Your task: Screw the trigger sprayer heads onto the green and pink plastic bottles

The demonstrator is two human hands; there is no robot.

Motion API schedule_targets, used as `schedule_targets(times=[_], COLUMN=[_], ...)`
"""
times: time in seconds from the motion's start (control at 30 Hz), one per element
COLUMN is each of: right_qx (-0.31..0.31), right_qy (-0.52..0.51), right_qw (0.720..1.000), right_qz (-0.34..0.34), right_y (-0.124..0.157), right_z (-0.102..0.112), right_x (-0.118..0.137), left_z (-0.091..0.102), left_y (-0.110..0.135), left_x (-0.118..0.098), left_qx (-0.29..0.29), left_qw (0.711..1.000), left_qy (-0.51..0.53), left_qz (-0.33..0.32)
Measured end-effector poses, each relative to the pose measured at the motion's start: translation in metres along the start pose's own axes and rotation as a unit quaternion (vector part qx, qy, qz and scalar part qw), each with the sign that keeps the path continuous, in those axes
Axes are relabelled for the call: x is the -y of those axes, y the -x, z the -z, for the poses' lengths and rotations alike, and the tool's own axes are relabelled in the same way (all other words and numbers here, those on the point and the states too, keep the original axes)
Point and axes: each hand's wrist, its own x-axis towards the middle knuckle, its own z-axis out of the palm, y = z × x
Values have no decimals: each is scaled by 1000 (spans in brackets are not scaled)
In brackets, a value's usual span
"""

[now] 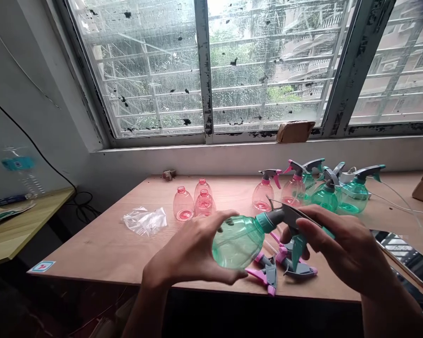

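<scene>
My left hand [190, 253] is wrapped round the body of a clear green spray bottle [238, 241], which is tilted nearly on its side above the table. On its neck sits a grey and green trigger sprayer head [291, 218]. The fingers of my right hand [338, 244] grip that head, the green trigger hanging below them. Under the bottle, several loose grey and pink sprayer heads [268, 274] lie near the table's front edge. Behind my left hand stand three pink bottles [183, 205] without heads.
Several assembled spray bottles, pink [262, 195] and green [352, 195], stand at the back right. A crumpled plastic bag [146, 220] lies on the left of the wooden table [105, 246]. A phone [407, 256] lies at the right, below a white cable [396, 203].
</scene>
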Motion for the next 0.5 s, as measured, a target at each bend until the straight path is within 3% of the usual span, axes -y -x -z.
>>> schedule_targets(times=[0.17, 0.4, 0.5], right_qx=[36, 60, 73], right_qy=[-21, -123, -165], right_qw=[999, 991, 983], right_qz=[2, 1, 35], right_y=[5, 4, 12], right_z=[0, -22, -30], right_x=[8, 14, 20], left_z=[14, 32, 36], left_y=[16, 42, 55], left_x=[-12, -23, -26], left_qx=[46, 52, 60], left_qw=[998, 997, 996], left_qy=[1, 8, 35], left_qz=[31, 52, 53])
